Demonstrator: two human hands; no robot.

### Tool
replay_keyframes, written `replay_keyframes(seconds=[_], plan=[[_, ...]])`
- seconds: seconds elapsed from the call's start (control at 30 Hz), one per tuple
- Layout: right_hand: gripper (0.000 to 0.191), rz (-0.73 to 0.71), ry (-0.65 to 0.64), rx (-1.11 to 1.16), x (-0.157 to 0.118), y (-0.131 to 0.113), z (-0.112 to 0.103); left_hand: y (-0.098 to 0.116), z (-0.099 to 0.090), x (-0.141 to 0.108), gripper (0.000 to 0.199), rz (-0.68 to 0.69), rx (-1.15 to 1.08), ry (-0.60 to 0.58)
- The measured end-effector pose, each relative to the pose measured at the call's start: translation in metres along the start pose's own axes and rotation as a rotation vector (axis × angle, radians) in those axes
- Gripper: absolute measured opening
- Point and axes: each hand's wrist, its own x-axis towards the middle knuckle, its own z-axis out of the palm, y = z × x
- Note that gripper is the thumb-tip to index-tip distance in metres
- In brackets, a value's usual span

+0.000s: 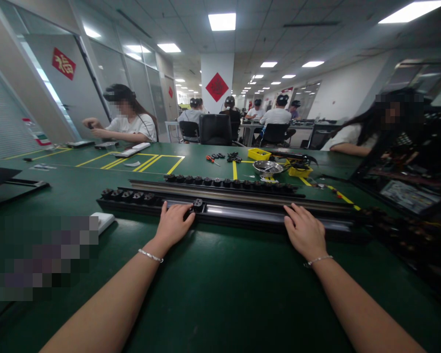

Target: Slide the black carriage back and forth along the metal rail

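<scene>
A long black rail (242, 214) with a shiny channel lies across the table in front of me. Several small black ribbed round pieces (126, 195) sit in its left end, and a single black round piece (198, 205) stands farther right in the channel. My left hand (173, 224) rests on the rail's near edge with fingers stretched out, its fingertips and thumb just left of that single piece; whether they touch it I cannot tell. On the right part of the rail lies my right hand (306, 231), fingers spread over the near edge, holding no separate part.
Behind the rail lie another long rail (220, 192) and a row of black round pieces (216, 182). Farther back are a metal bowl (267, 168), yellow bins (259, 154) and a screwdriver (212, 161). A black rack (407, 181) stands at right. Co-workers sit beyond.
</scene>
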Motion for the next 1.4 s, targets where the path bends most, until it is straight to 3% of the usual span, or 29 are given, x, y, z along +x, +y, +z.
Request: replay_keyframes(seconds=[1.4], plan=[[0.046, 0.003, 0.008, -0.002, 0.0004, -0.0003, 0.0006, 0.0099, 0.0016, -0.0059, 0.046, 0.153, 0.077, -0.053]])
